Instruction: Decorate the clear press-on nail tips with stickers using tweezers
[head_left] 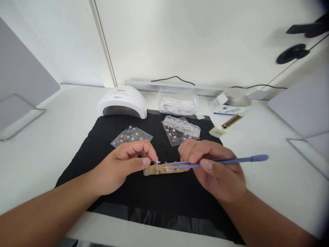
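We see our left hand [123,164] pinched shut, thumb and forefinger closed on the left end of a narrow tan strip carrying a row of small clear nail tips [164,168], which lies on the black cloth mat [108,144] near the middle of the bench [51,137]. Our right hand [213,171] has its fingers curled tight around a slim lavender-blue tweezer-like tool [231,160], its point lying over the strip; whether that point holds anything is too small to tell. We judge the chief risk to be a slip at the tool's point: if we press too hard or at a slant, a nail tip may pop off the strip and skitter over the mat. The left pinch covers only one end, so the strip could pivot under pressure. Toward the far edge of the mat lie a clear plastic compartment box of tiny decorations [182,126] and a clear sheet of small stickers [131,136]; a careless sweep of the right wrist might knock the box and scatter its contents. The white domed nail lamp [122,102] stands well apart.
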{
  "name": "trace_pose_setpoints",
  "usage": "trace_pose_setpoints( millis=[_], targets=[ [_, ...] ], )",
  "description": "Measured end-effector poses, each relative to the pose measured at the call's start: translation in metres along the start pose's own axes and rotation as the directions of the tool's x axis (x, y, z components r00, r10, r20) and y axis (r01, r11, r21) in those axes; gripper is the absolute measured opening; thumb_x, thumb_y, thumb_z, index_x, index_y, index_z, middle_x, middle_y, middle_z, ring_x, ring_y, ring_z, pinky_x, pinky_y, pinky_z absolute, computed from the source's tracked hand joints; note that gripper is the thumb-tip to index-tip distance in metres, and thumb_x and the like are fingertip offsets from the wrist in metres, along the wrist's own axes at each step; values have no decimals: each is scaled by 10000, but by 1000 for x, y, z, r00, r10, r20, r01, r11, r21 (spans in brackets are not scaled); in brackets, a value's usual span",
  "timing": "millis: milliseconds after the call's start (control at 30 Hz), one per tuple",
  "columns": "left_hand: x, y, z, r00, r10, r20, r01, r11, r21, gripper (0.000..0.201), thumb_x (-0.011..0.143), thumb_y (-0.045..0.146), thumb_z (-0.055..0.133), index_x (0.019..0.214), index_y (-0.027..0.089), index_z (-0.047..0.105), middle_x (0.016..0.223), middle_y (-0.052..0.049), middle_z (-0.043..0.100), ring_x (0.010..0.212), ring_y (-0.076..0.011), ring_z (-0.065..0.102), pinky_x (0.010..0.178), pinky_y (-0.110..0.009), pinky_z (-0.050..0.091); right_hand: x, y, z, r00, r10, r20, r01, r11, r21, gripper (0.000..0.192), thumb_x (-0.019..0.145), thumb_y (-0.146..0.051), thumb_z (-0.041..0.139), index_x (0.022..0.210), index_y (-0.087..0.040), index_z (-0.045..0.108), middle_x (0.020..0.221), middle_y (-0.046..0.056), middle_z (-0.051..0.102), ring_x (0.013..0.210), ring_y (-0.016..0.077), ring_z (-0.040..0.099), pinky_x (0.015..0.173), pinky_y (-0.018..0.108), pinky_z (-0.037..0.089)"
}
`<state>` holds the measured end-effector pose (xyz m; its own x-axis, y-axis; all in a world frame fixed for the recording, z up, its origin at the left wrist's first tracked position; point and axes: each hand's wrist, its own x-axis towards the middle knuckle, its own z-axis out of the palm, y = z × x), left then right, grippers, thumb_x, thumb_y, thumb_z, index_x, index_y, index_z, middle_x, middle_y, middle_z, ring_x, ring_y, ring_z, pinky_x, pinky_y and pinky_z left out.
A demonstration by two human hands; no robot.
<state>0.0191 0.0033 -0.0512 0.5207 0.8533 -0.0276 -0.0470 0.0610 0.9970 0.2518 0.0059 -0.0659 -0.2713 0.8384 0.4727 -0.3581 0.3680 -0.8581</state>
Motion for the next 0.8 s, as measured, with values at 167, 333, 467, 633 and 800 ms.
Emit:
trace_pose_setpoints(
  millis=[167, 333, 467, 633, 800],
  targets=[
    [1, -2, 0, 1000, 11, 9, -11, 999, -37, 88, 874, 279, 652, 871, 210, 707, 819, -29, 598, 790, -172, 520, 736, -292, 399, 0, -1, 1, 1000, -11, -13, 11, 1000, 20, 147, 866, -265, 634, 840, -208, 766, 643, 29, 622, 620, 178, 539, 579, 336, 387],
    [1, -1, 1, 1000, 14, 14, -14, 999, -38, 90, 868, 282, 657, 864, 212, 714, 831, -32, 594, 796, -174, 510, 736, -291, 394, 1, -2, 2, 999, 3, -47, -3, 1000, 7, 145, 853, -277, 643, 817, -216, 769, 626, 26, 616, 607, 179, 526, 569, 334, 380],
    [0, -2, 1, 1000, 5, 17, -4, 997, -75, 94, 860, 301, 679, 878, 217, 718, 836, -33, 594, 796, -172, 508, 739, -286, 396, 1, -2, 2, 999, 0, -46, 1, 1000, 16, 147, 856, -260, 634, 821, -215, 769, 628, 27, 628, 605, 177, 531, 571, 332, 382],
    [0, -4, 0, 1000, -14, 15, 15, 994, -112, 122, 861, 326, 688, 895, 214, 719, 850, -45, 606, 806, -182, 518, 743, -293, 410, 0, 0, 1, 999, -4, -52, 4, 1000, 9, 140, 858, -268, 640, 831, -216, 768, 645, 31, 648, 613, 179, 536, 581, 340, 386],
    [0, -4, 1, 1000, -19, 7, 20, 993, -114, 123, 850, 329, 696, 881, 211, 718, 841, -47, 601, 806, -185, 515, 731, -290, 411, 1, -1, 2, 999, -8, -48, 9, 1000, 11, 136, 860, -277, 650, 828, -219, 769, 635, 29, 642, 608, 179, 538, 576, 336, 393]
  ],
)
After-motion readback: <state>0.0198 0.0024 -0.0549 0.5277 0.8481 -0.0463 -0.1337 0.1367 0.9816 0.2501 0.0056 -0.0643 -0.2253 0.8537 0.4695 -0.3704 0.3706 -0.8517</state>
